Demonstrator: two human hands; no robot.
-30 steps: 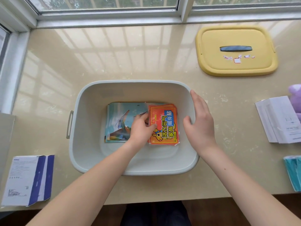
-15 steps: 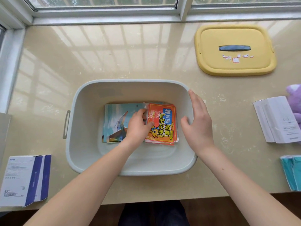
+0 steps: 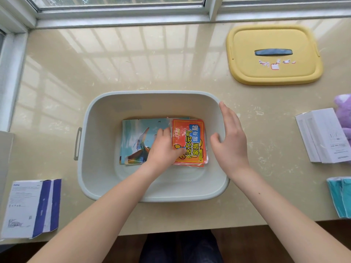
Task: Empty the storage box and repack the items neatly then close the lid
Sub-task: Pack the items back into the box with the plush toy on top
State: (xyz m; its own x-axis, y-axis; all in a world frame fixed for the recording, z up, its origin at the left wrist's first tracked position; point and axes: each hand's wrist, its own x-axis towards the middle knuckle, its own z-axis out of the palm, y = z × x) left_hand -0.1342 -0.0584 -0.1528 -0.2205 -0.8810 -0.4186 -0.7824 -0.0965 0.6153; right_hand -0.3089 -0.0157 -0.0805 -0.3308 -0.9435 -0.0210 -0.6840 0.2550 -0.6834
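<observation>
The grey storage box [image 3: 95, 168] stands in the middle of the counter with no lid on it. On its floor lie a stack of blue picture cards [image 3: 136, 133] and, to their right, a stack of orange packets [image 3: 190, 143]. My left hand [image 3: 163, 147] is inside the box, its fingers pressed against the left edge of the orange packets. Resting on the box's right rim is my right hand [image 3: 229, 139], fingers spread, holding nothing. The yellow lid [image 3: 273, 71] with a dark handle lies at the far right of the counter.
A white and blue box [image 3: 30, 207] lies at the front left. On the right are white boxes [image 3: 322, 135], a purple plush toy [image 3: 343, 112] and teal packets [image 3: 340, 198]. A window frame runs along the back edge.
My left hand has slid slightly along the orange packets and the stacks sit more squarely. My right hand stays at the box's right rim.
</observation>
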